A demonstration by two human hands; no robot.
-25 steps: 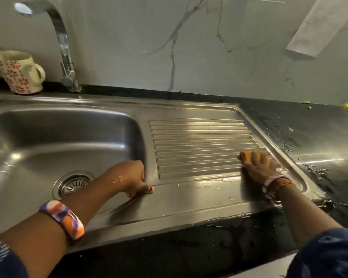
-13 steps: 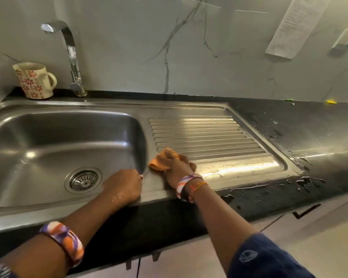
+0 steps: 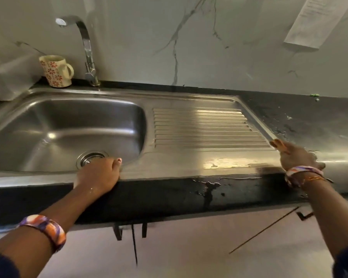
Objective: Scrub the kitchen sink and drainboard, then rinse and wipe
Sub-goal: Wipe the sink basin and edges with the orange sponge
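I judge I'm mid-wipe: right hand (image 3: 296,157) presses an orange cloth (image 3: 278,145) under straight fingers at the drainboard (image 3: 201,127) corner; left hand (image 3: 97,174) curls over the sink (image 3: 68,129) rim. Next, sweep leftward.

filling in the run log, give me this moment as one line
phase: wiping | right hand: presses orange cloth on steel drainboard, near right corner | left hand: grips steel sink's front rim
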